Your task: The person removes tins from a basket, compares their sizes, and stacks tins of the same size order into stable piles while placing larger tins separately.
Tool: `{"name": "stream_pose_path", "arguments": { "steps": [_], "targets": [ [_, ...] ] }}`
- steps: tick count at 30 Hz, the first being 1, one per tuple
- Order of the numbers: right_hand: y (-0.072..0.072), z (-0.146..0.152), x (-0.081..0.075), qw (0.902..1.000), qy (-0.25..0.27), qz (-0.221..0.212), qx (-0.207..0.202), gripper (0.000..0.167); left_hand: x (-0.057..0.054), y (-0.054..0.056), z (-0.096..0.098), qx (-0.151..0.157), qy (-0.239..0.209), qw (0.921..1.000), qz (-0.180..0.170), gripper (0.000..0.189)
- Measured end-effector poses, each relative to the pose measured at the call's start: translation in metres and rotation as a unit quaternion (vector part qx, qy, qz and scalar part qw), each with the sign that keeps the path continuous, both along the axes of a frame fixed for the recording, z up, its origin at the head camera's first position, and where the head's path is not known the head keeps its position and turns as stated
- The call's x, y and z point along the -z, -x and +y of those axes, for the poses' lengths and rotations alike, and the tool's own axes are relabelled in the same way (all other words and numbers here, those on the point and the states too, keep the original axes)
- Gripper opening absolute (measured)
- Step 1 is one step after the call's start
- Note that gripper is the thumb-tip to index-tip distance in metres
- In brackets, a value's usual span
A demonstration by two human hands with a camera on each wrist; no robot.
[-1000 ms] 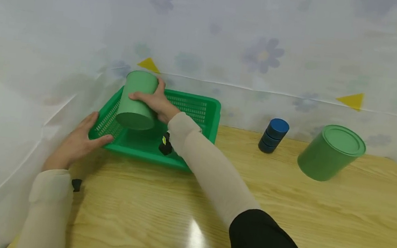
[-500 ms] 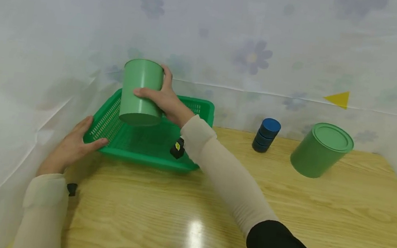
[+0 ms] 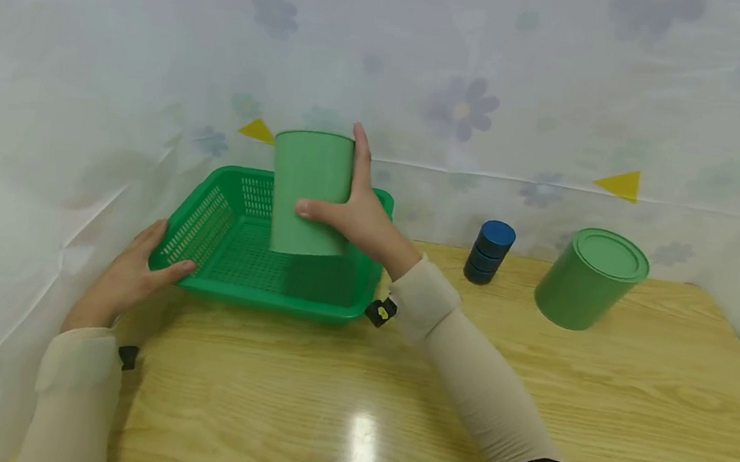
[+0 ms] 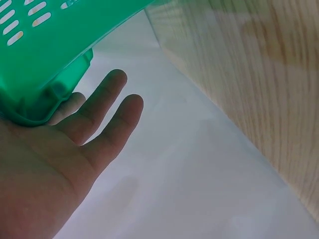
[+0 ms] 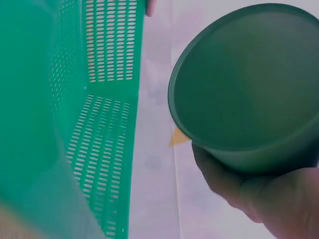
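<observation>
A light green cylindrical canister (image 3: 311, 193) is held above the right part of a green plastic basket (image 3: 251, 299) in the head view. My right hand (image 3: 372, 216) grips the canister from its right side, thumb across the front and fingers behind. The right wrist view shows one flat round end of the canister (image 5: 249, 79) close up, apart from the basket wall (image 5: 109, 149). My left hand (image 3: 129, 275) holds the basket's near left corner, thumb over the rim. Some of its fingers (image 4: 117, 122) extend loosely beneath the corner in the left wrist view.
A stack of dark blue round pieces (image 3: 490, 252) stands to the basket's right on the wooden table (image 3: 460, 396). Farther right is a second green canister (image 3: 591, 280) with a lid-like top. Flower-patterned white sheeting (image 3: 467, 58) borders the table behind and at the left.
My right hand has lifted the canister out of the basket's left part and carried it to the right, bringing it more upright. The left hand stays at the basket corner.
</observation>
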State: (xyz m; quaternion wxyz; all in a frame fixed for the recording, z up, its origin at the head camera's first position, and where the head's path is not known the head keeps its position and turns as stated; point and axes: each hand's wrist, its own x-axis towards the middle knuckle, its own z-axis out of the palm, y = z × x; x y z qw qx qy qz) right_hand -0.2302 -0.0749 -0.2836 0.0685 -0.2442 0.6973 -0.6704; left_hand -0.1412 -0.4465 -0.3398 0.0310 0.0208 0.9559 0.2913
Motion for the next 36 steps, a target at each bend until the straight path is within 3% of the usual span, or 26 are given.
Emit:
{"name": "stream_pose_path", "arguments": {
  "steps": [8, 15, 19, 25, 36],
  "targets": [
    [-0.011, 0.033, 0.004, 0.9995, 0.007, 0.025, 0.016, 0.113, 0.001, 0.001, -0.002, 0.002, -0.003, 1.0, -0.007, 0.101],
    [-0.025, 0.068, 0.014, 0.9948, -0.004, 0.087, 0.054, 0.116, 0.003, 0.007, 0.002, 0.006, -0.005, 1.0, -0.002, 0.101],
    [-0.037, 0.086, 0.023, 0.9858, -0.005, 0.154, 0.067, 0.115, 0.004, 0.01, 0.002, 0.009, -0.002, 1.0, -0.001, 0.101],
    [-0.054, 0.11, 0.033, 0.9634, -0.003, 0.256, 0.079, 0.109, 0.004, 0.009, 0.001, 0.01, -0.005, 0.9999, -0.008, 0.1],
    [-0.08, 0.146, 0.052, 0.9484, -0.02, 0.29, 0.126, 0.107, 0.003, 0.006, 0.005, 0.006, -0.001, 0.9999, -0.013, 0.1]
  ]
}}
